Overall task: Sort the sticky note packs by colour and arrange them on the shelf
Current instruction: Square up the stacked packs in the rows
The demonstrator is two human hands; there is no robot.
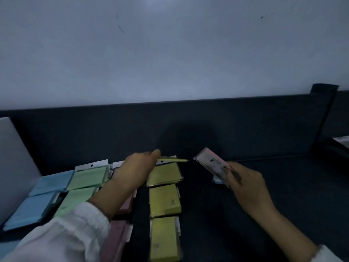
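Note:
Sticky note packs lie in colour columns on a dark shelf (245,195): blue packs (37,201) at the left, green packs (86,178), pink packs (117,239) partly under my left arm, and yellow packs (164,201) in a row of three. My left hand (136,171) pinches a yellow pack (173,159) edge-on just above the farthest yellow stack. My right hand (245,184) grips a small stack of packs with a pink pack (211,161) on top, held tilted above the shelf to the right of the yellow column.
A dark back panel (170,125) runs behind the shelf under a pale wall. A light board (13,163) stands at the left end. A dark upright divider (324,110) and a dark object (336,154) sit at the right.

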